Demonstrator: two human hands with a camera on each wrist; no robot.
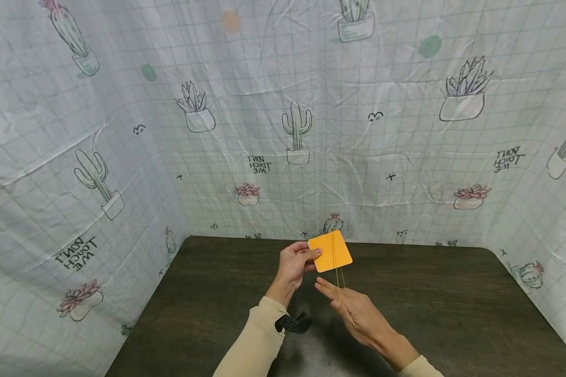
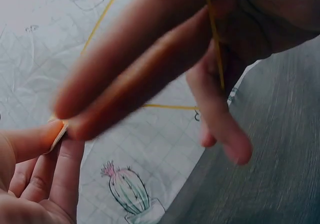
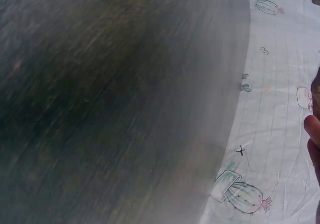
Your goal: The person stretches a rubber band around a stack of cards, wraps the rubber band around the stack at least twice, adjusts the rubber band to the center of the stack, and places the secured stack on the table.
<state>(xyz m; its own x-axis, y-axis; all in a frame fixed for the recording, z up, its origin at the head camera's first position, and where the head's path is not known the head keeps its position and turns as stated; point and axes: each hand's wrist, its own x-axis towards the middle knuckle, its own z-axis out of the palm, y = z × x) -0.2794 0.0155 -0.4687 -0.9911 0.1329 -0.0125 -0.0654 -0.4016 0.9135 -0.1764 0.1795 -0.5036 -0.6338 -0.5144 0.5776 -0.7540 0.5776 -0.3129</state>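
My left hand (image 1: 292,266) pinches a thin orange square card (image 1: 343,250) with rounded corners, thumb on its face. A thin yellow rubber band (image 1: 337,280) runs over the card and stretches down to my right hand (image 1: 360,314). The right fingers are extended below the card, and the band crosses the hand near the thumb. In the left wrist view the card (image 2: 59,135) is edge-on in the left fingers, mostly hidden by the right fingers (image 2: 145,59). Only a few fingertips (image 3: 313,129) show at the right edge of the right wrist view.
A dark wooden table (image 1: 217,293) lies under both hands. Behind it and at both sides hangs a white curtain (image 1: 245,115) printed with cacti. A black strap (image 1: 294,323) is around the left wrist, over a cream sleeve.
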